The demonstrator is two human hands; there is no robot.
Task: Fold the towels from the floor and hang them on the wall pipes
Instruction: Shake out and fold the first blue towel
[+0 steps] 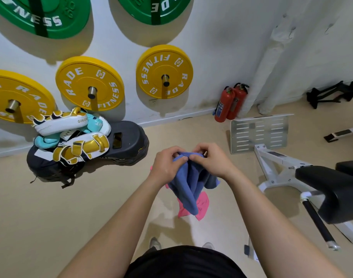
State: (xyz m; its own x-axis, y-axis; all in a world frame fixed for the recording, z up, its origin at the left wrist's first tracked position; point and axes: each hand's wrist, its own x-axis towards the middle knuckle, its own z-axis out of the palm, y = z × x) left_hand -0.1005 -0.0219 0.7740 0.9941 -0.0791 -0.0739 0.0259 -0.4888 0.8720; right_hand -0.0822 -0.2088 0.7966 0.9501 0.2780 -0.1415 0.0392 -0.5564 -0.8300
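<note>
A blue towel (191, 183) hangs bunched in the air in front of me, above the beige floor. My left hand (167, 165) and my right hand (211, 159) pinch its top edge close together, fingertips almost touching. A pink towel (201, 205) lies on the floor right beneath the blue one, mostly hidden by it. Short metal pipes (165, 79) stick out of the white wall, each through a yellow weight plate (164, 71); another pipe (92, 92) is further left.
A dark pad (129, 145) with white and gold boxing pads (79, 147) and a phone (117, 140) lies by the wall at left. Two red fire extinguishers (229, 103) stand by the wall. A white bench frame (276, 167) with a black cushion (336, 191) fills the right.
</note>
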